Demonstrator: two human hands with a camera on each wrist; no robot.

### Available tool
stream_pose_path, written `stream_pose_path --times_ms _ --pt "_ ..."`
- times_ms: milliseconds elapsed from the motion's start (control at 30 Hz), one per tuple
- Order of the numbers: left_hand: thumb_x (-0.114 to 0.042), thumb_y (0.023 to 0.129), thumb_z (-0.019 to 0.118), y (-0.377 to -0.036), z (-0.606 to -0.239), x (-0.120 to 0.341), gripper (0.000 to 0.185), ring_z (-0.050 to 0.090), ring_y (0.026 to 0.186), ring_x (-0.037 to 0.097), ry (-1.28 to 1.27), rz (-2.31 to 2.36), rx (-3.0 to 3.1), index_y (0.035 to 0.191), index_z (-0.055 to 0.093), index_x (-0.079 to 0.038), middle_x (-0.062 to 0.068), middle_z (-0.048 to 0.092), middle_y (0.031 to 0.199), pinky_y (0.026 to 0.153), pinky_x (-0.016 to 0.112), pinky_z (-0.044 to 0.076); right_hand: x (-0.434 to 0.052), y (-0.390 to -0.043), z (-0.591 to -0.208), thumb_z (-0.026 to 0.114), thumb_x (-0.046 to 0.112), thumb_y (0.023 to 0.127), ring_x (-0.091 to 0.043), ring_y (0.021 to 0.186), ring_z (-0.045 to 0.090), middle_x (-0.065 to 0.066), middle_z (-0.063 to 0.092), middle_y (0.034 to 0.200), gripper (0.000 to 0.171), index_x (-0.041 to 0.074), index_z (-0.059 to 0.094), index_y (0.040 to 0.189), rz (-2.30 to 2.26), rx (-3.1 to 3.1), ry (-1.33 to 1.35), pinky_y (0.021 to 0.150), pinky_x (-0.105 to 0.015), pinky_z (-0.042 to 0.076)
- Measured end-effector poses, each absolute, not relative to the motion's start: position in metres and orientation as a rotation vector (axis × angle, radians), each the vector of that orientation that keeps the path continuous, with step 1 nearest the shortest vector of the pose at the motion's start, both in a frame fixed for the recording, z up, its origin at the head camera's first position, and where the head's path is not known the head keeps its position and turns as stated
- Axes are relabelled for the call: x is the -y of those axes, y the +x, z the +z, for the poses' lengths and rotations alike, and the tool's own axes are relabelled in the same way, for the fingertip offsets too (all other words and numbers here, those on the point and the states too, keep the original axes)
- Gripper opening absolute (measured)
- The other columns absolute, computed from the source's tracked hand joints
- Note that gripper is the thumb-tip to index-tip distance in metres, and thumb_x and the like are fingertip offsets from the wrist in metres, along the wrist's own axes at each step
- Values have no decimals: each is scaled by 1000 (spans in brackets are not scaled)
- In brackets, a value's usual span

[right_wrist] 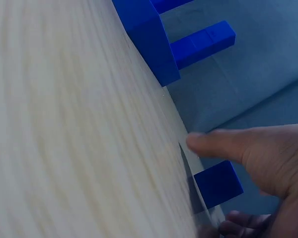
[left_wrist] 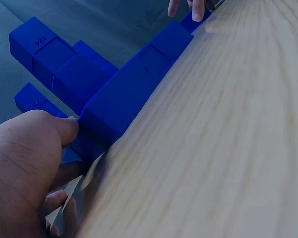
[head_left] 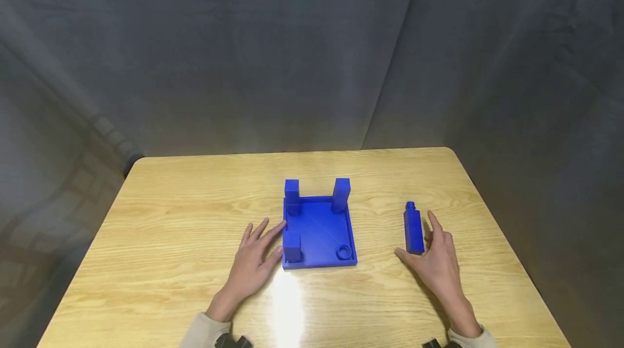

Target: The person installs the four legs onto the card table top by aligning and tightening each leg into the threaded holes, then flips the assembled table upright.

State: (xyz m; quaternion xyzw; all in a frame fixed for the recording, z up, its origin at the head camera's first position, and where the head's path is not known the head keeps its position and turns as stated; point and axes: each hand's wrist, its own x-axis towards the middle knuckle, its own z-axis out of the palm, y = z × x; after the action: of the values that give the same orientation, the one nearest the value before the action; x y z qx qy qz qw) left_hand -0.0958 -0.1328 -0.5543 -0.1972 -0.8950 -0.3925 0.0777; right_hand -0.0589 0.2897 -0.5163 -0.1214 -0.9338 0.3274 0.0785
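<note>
"The loose blue post [head_left: 414,231], where is it from the right hand [head_left: 439,264]?"

"In the space between that hand's thumb and fingers, lying on the table [head_left: 195,201], its narrow neck [head_left: 410,205] pointing away from the palm."

"Is the hand grasping it?"

"No, released: the thumb reaches out on one side, the fingers on the other. In the right wrist view the thumb tip stands apart from the post; whether any finger touches it, I cannot tell."

"And the left hand [head_left: 252,266]?"

"Fingers spread, released too, thumb and forefinger against the blue tray [head_left: 319,234] just to its right."

"What is in the tray?"

"Three upright posts [head_left: 292,247], the nearest just beside the left thumb, and a round socket [head_left: 344,252] in the near corner toward the right hand."
</note>
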Motion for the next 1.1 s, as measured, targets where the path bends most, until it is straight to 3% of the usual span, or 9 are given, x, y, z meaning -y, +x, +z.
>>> stream_pose_path --times_ms 367,733,900,1100 --pt "-31 109 67 -96 -554 133 54 44 157 49 -593 -1163 2678 160 61 -18 16 63 158 134 71 12 -294 -59 -521 100 15 81 -29 82 57 -17 62 96 112 -7 34 168 850 2751 -241 64 -35 40" --pt "-32 109 66 -96 -556 133 54 44 157 48 -596 -1160 2676 161 61 -19 14 64 158 134 71 12 -294 -57 -514 91 7 89 -34 85 62 -27 67 106 89 -4 44 164 900 2701 -343 65 -37 40" --pt "-33 110 65 -96 -557 133 54 44 157 48 -597 -1162 2676 161 60 -19 13 63 159 134 71 12 -295 -56 -512 87 1 90 -42 93 68 -31 69 113 82 -1 49 163 937 2610 -380 70 -40 45" --pt "-32 109 66 -96 -555 133 54 44 158 48 -594 -1168 2680 162 60 -19 14 63 159 134 71 12 -294 -57 -513 84 -2 91 -41 95 68 -30 70 115 73 1 56 158 979 2444 -394 76 -19 40"
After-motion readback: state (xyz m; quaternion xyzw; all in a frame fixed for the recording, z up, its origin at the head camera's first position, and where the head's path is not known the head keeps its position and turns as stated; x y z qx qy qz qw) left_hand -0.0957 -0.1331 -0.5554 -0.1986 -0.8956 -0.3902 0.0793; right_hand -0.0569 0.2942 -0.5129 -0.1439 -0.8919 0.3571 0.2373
